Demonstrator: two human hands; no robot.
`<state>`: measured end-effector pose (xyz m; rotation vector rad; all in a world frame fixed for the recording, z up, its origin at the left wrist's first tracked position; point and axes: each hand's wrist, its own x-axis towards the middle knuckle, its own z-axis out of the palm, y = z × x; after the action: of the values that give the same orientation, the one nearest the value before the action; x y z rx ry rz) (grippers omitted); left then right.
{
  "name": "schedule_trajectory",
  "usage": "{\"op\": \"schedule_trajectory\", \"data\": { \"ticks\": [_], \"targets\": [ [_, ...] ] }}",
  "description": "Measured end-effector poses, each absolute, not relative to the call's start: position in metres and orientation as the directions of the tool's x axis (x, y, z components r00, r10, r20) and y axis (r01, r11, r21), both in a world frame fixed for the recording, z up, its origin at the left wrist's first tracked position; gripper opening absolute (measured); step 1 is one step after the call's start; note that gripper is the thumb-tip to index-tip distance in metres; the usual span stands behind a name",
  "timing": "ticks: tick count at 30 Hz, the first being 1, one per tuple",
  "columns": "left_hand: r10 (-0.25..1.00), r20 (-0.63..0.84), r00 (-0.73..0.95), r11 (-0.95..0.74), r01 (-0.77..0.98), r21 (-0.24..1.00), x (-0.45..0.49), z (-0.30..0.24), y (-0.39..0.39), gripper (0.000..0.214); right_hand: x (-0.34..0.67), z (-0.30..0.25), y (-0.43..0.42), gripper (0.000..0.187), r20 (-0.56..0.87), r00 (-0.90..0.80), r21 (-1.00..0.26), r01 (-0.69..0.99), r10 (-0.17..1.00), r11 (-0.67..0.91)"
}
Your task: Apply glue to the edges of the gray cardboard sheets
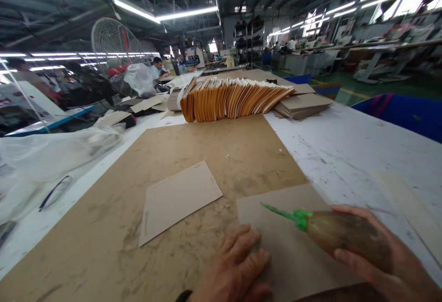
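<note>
Pressing flat, my left hand [235, 270] pins the grey card [293, 242] on the counter [362, 154]. My right hand [380, 251], just beside, is clamped around the glue bottle [341, 235], green tip over the card. I think gluing comes next, needing a steady squeeze.

Matt grey card sheet [293, 246] on the rough, smudged brown board [207, 154] — beside it a grimy bottle [345, 237] with a glossy green plastic nozzle [286, 214].

A loose card sheet [179, 200] lies left of the near sheet [290, 242], envelope row [235, 99] behind both.
</note>
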<state>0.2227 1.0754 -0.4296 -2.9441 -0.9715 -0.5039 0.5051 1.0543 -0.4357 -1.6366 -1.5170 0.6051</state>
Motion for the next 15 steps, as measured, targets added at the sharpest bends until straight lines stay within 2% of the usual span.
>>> {"op": "schedule_trajectory", "data": {
  "ticks": [2,5,8,10,15],
  "targets": [
    [0.516,0.415,0.749,-0.838,0.541,0.066,0.231,-0.45,1.076,0.041,0.483,-0.431,1.06,0.05,0.157,0.144,-0.813,0.581,0.977,0.045],
    [0.504,0.597,0.624,-0.81,0.582,0.075,0.231,-0.477,1.08,0.038,0.459,-0.428,1.065,0.047,0.192,0.197,-0.786,0.618,0.961,0.031],
    [0.492,0.69,0.531,-0.789,0.606,0.096,0.231,-0.485,1.082,0.034,0.446,-0.427,1.068,0.044,0.241,0.209,-0.744,0.667,0.948,0.042],
    [0.503,0.663,0.555,-0.784,0.616,0.08,0.23,-0.478,1.082,0.03,0.441,-0.427,1.07,0.043,0.249,0.214,-0.734,0.678,0.945,0.04],
    [0.495,0.469,0.731,-0.817,0.576,-0.035,0.221,-0.455,1.084,0.03,0.437,-0.428,1.071,0.041,0.25,0.206,-0.709,0.704,0.946,0.034]
  ]
}}
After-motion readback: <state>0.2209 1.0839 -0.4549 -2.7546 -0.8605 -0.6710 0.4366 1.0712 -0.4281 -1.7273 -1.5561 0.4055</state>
